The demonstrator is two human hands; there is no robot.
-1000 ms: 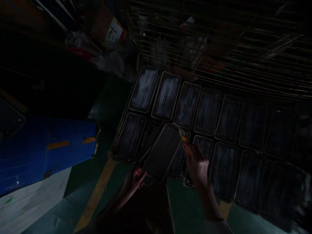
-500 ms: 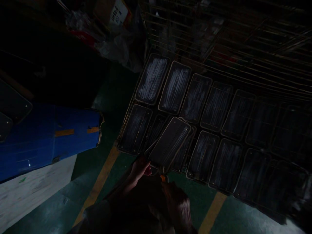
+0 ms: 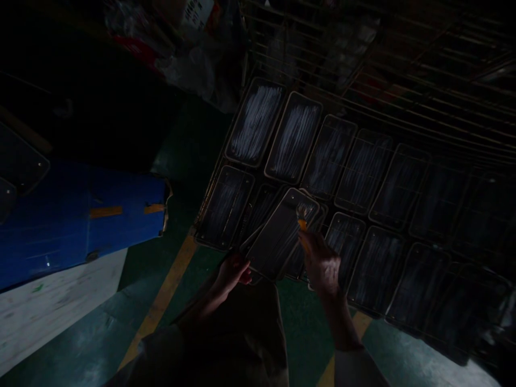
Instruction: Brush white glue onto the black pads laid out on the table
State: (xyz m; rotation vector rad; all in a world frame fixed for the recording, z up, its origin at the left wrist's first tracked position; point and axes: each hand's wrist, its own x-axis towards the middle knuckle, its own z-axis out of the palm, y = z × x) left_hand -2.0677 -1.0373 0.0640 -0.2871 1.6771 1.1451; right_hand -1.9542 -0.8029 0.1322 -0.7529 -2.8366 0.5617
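A dark rectangular panel with rounded corners lies tilted over other panels, in front of me. My left hand is closed on its near left corner, thumb on top. In my right hand is a paintbrush with an orange handle, its bristles over the far right part of the panel. Pale streaks run along the right side of this panel. Whether the bristles touch the surface is hard to tell in the dim light.
Two rows of similar panels, several with whitish streaks, lie on a wire rack. Wire shelving rises behind. A blue box stands at left, plastic bags beyond it. Yellow lines mark the green floor.
My right hand has moved up and away from me, carrying the paintbrush from the panel's near edge to its far right end. My left hand still holds the corner.
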